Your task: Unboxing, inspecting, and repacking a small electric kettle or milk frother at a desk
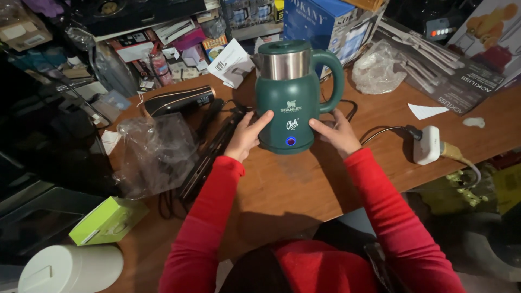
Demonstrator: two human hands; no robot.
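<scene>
A dark green electric kettle (293, 95) with a steel band, green lid and a handle on its right stands on the wooden table (293, 184). A small blue light glows low on its front. My left hand (247, 135) rests against the kettle's lower left side, index finger stretched along it. On the lower right side lies my right hand (337, 132), fingers touching the base. Both arms wear red sleeves. A black cord (380, 132) runs from behind the kettle to a white plug adapter (427, 144).
A black hair dryer (179, 101) and a black flat hair iron (209, 157) lie left of the kettle, beside a crumpled clear plastic bag (154, 152). A green box (108, 220) and white container (70, 268) sit bottom left. Boxes and another plastic bag (380, 68) crowd the back.
</scene>
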